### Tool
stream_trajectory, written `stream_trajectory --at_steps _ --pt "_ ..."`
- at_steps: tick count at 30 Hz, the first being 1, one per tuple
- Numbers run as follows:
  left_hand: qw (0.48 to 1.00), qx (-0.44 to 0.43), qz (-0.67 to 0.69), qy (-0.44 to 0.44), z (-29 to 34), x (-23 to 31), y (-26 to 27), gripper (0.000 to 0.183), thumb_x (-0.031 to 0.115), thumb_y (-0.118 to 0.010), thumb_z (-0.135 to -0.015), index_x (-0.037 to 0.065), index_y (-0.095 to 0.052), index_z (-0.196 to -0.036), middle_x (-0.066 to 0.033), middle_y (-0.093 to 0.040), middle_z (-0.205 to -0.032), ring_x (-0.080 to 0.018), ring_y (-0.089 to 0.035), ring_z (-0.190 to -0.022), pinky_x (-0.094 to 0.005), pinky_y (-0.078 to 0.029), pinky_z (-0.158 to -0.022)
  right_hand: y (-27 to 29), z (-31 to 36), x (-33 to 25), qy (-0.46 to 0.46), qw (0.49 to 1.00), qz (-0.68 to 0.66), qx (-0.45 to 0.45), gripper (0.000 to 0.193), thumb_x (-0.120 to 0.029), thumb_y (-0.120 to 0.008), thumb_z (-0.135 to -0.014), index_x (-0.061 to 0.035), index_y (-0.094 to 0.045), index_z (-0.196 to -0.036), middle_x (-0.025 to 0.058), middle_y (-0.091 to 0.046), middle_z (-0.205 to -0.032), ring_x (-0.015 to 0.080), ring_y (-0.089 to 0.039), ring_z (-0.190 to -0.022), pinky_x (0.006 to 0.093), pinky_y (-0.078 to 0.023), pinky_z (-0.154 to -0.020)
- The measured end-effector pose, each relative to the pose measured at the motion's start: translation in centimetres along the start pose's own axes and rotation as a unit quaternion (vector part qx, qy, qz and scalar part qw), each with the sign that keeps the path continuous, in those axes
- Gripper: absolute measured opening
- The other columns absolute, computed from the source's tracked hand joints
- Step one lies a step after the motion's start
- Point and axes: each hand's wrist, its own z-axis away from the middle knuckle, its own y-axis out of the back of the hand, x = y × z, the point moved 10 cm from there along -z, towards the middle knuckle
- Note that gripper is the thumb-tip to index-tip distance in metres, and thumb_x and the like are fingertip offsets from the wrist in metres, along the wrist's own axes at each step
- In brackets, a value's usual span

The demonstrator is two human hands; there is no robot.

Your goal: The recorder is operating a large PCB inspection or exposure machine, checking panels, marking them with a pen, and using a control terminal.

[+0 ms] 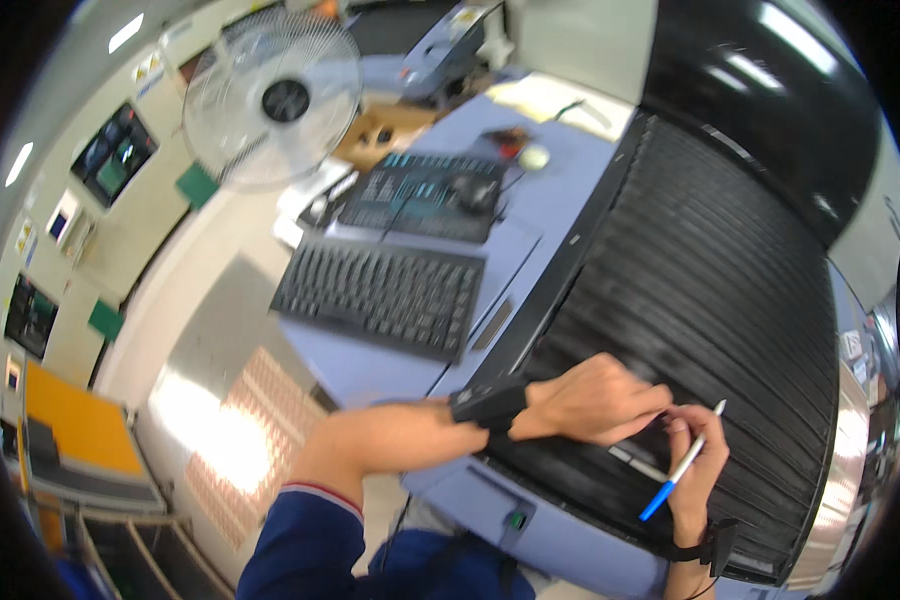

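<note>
My left hand (pixel 602 402) reaches across the black ribbed bed of a machine (pixel 710 270), its fingers closed and meeting those of my right hand. Anything pinched between the fingertips is hidden or too small to make out. In my right hand (pixel 708 462) a white marker pen with a blue end (pixel 682 466) lies slantwise, blue end toward me. A short white strip-like piece (pixel 638 462) rests on the ribbed bed just below my left hand. I wear dark bands on both wrists.
Left of the bed, a black keyboard (pixel 385 295) lies on the blue-grey worktop, with a mouse (pixel 475 192) on a dark mat behind it. A large fan (pixel 285 100) stands beyond. A shiny black cover (pixel 760 95) rises at the bed's far end. An orange-topped cart (pixel 80 420) stands far left.
</note>
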Motion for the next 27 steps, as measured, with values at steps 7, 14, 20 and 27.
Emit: stream_trajectory --at_steps 7,14,20,27 --pt "1.000 0.006 0.015 0.008 -0.6 0.6 1.2 0.015 0.005 -0.078 -0.082 0.006 -0.065 -0.090 -0.0069 -0.065 -0.066 -0.0252 -0.064 -0.055 -0.0339 -0.050 -0.051 2.8 -0.5 0.7 -0.015 0.996 -0.052 0.072 0.009 0.000 -0.065 -0.096 0.0018 -0.067 -0.105 0.0124 -0.077 -0.096 0.0142 -0.071 -0.086 0.0278 -0.056 -0.079" --pt "0.994 0.042 0.037 0.098 -0.3 -0.7 1.9 0.012 0.006 -0.077 -0.083 0.006 -0.066 -0.087 -0.0070 -0.067 -0.068 -0.0235 -0.066 -0.055 -0.0329 -0.051 -0.051 2.8 -0.5 -0.7 0.024 0.997 -0.025 0.071 0.011 0.001 -0.067 -0.094 0.0033 -0.067 -0.105 0.0134 -0.077 -0.095 0.0147 -0.072 -0.084 0.0277 -0.056 -0.076" --pt "0.996 0.021 0.059 0.063 0.7 -0.6 0.7 0.017 0.007 -0.076 -0.083 0.007 -0.064 -0.095 -0.0059 -0.065 -0.068 -0.0249 -0.065 -0.056 -0.0351 -0.051 -0.051 0.8 0.5 -1.3 0.054 0.998 0.018 -0.002 0.008 0.003 -0.064 -0.095 0.0057 -0.065 -0.103 0.0151 -0.075 -0.095 0.0166 -0.072 -0.086 0.0297 -0.058 -0.078" --pt "0.996 0.045 0.065 0.045 0.7 0.1 0.9 0.014 0.011 -0.068 -0.088 0.005 -0.055 -0.087 -0.0096 -0.058 -0.061 -0.0338 -0.061 -0.056 -0.0434 -0.045 -0.049 -0.2 1.2 -3.9 0.031 0.997 0.058 -0.047 0.017 -0.007 -0.064 -0.099 0.0050 -0.068 -0.111 0.0166 -0.074 -0.105 0.0237 -0.071 -0.096 0.0347 -0.057 -0.087"
